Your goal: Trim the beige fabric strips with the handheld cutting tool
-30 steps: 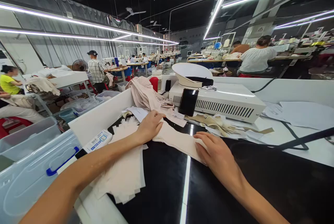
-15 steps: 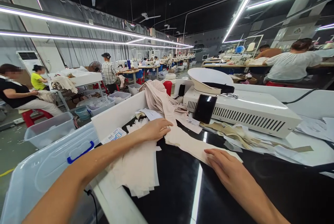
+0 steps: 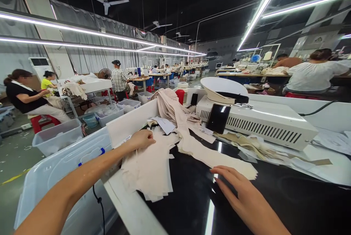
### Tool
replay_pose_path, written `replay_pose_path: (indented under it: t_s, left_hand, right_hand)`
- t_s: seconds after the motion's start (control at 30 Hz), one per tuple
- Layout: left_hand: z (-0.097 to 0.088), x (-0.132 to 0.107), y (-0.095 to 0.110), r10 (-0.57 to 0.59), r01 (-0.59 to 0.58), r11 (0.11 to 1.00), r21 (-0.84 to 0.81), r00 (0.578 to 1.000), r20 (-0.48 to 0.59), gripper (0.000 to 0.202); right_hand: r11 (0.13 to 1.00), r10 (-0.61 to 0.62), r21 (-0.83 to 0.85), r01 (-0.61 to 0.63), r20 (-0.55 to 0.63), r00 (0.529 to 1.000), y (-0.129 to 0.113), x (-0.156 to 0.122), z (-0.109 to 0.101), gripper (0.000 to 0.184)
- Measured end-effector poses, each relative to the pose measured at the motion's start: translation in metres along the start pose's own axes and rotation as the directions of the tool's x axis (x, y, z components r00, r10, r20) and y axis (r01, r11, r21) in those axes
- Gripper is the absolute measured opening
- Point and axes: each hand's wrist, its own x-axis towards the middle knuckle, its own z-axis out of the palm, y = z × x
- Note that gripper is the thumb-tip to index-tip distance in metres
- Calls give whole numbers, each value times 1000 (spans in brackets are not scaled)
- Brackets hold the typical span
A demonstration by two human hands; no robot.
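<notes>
The left hand (image 3: 141, 139) has moved off the beige fabric strip (image 3: 208, 156) onto the stack of cut pieces (image 3: 149, 171), its grip curled, I cannot tell on what. The right hand (image 3: 242, 195) lies flat and empty on the black counter (image 3: 287, 205), just off the strip's end.

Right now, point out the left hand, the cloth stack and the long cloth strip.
left hand (image 3: 141, 139), head view, back of the hand.
cloth stack (image 3: 150, 171), head view, top piece's middle.
long cloth strip (image 3: 204, 155), head view, its flat middle.
</notes>
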Motion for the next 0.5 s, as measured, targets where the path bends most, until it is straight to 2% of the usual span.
replay_pose_path:
  t_s: [0.13,0.23,0.33,0.4,0.43,0.5]
  left_hand:
    - [-1,-1,1,26,-31,993,-114,999,-42,38]
    - [-4,-5,6,69,-92,967,-238,992,-104,31]
    - [-7,-14,18,119,-167,906,-389,982,-144,30]
    - [-8,-23,28,156,-201,849,-488,979,-132,34]
    - [-8,-29,34,177,-211,818,-535,978,-114,35]
    - [-5,-41,46,223,-215,755,-619,973,-66,37]
  right_hand:
    - [997,61,41,-61,5,998,-10,-6,-6,46]
    - [987,106,116,-112,57,993,-16,-9,-7,45]
    - [940,217,240,-243,129,968,-31,-8,-5,48]
    - [844,329,372,-387,212,920,-49,-8,-2,56]
    - [762,386,451,-464,258,885,-61,-8,0,62]
    - [534,482,615,-579,341,807,-86,-11,5,70]
